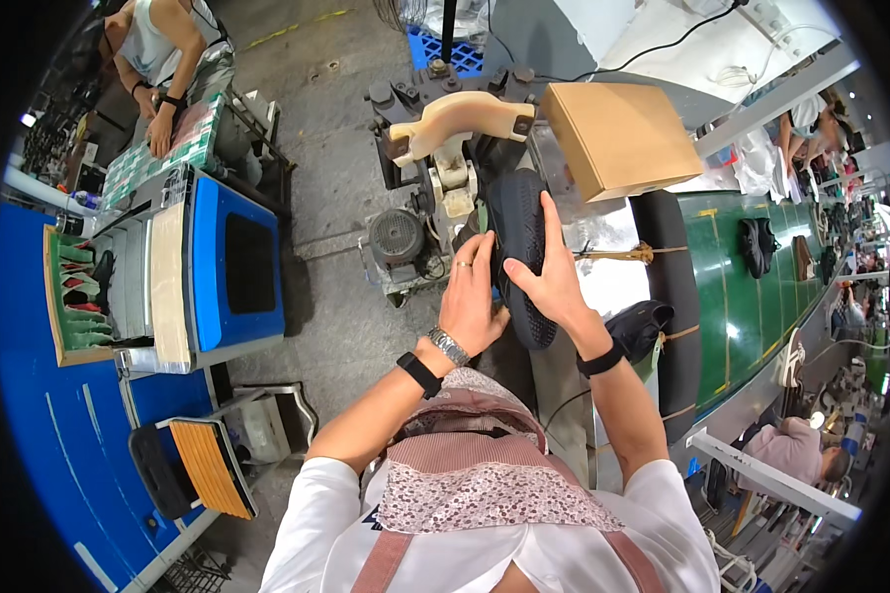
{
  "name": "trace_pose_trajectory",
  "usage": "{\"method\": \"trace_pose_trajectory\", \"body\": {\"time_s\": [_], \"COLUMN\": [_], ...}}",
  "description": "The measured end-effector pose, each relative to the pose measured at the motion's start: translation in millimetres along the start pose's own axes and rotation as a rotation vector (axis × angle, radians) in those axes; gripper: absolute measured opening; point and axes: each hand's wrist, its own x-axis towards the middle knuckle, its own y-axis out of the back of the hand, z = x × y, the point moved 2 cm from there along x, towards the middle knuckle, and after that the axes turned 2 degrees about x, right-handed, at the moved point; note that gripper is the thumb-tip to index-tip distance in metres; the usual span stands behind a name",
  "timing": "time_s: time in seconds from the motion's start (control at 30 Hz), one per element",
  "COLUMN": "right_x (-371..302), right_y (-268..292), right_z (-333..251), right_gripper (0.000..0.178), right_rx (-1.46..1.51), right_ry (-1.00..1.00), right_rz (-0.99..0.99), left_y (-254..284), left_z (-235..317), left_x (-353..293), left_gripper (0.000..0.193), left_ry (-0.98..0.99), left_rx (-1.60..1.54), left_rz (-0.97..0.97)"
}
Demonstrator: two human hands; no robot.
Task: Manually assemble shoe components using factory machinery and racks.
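Note:
In front of me a black shoe [517, 212] is held upright lengthwise, its textured dark sole turned toward the camera. My right hand [554, 280] grips it from the right, fingers running along the edge and thumb across the sole. On the other side, my left hand [470, 301] presses its fingers against the shoe, partly hidden behind it. A second black shoe [639, 329] lies to the right of my right wrist. Just beyond the held shoe stands a machine with a curved cream-coloured pad [462, 121] on top.
A brown cardboard box [618, 138] sits at the far right of the machine. A green conveyor belt [727, 336] carries black shoes [756, 245]. An electric motor [397, 237] stands at floor level. To the left are a blue-fronted unit [235, 262], a slatted seat [211, 467] and a seated person [173, 44].

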Motion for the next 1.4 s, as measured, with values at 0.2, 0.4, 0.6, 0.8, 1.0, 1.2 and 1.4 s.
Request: {"method": "trace_pose_trajectory", "body": {"time_s": [0.2,0.4,0.6,0.8,1.0,1.2,1.4], "right_x": [26.5,13.0,1.7,-9.9,-13.1,-23.7,-43.8], "right_y": [2.8,-27.1,-18.6,-26.7,-32.1,-41.6,-49.8], "right_z": [-39.5,-37.2,-31.0,-36.3,-30.9,-29.1,-33.0], "right_gripper": [0.111,0.107,0.107,0.109,0.108,0.111,0.108], "right_rx": [-0.492,-0.562,-0.494,-0.501,-0.511,-0.558,-0.461], "right_ry": [0.043,0.012,0.123,0.074,0.059,0.08,0.124], "right_rz": [-0.142,-0.201,-0.03,-0.088,-0.013,0.01,0.093], "left_y": [-27.4,-33.9,-68.1,-112.3,-99.1,-97.8,-83.6], "left_z": [-13.1,-70.3,-71.1,-50.1,-49.4,-55.3,-45.9], "left_x": [0.8,-45.2,-28.6,15.1,16.0,13.7,-3.1], "left_gripper": [0.096,0.049,0.062,0.069,0.081,0.081,0.075], "left_ry": [0.013,0.375,1.026,0.658,0.656,0.652,0.722], "left_rx": [-0.144,-0.519,-1.271,-2.017,-1.754,-1.84,-1.79], "left_rz": [0.131,0.102,-0.205,0.121,0.093,-0.045,-0.017]}}
